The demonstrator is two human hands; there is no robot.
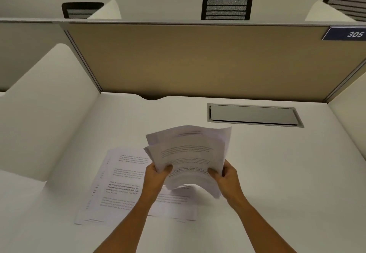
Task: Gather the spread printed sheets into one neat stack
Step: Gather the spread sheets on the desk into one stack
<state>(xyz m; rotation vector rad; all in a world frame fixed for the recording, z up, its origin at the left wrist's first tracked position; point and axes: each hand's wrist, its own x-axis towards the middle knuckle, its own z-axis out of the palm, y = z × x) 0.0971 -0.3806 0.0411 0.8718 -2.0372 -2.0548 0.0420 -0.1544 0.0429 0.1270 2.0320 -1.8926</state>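
A bundle of several printed sheets [190, 153] is held up above the white desk [277, 173], its pages fanned and bent, edges uneven. My left hand [156, 175] grips the bundle's left side and my right hand [225, 175] grips its right side, thumbs on the front page. Under and to the left of my hands, more printed sheets [114, 185] lie flat on the desk, overlapping, partly hidden by my left forearm. One sheet [174, 207] shows between my arms.
A grey cable hatch [253, 115] is set in the desk at the back right. A tan partition [198, 60] closes the back, with white side dividers [45, 110] left and right. Black chair backs [226, 6] show beyond it. A blue sign [346, 34] reads 305.
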